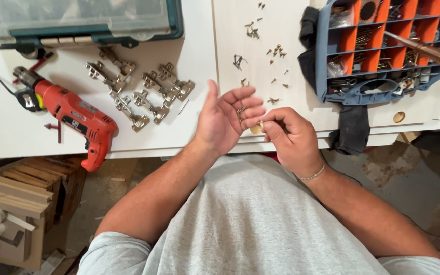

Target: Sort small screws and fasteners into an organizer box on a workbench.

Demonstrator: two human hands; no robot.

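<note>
Brass-coloured screws [241,111] lay in the cupped, released palm of the left hand [226,119], while the right hand [290,140] just beside it was pinching one small screw [261,124] between thumb and fingertips, both hands above the near edge of the white worktop [189,127]. Farther off lay loose screws [273,51], metal hinges [138,89], a red drill [75,119] and a blue-and-orange organiser tray [378,48].
</note>
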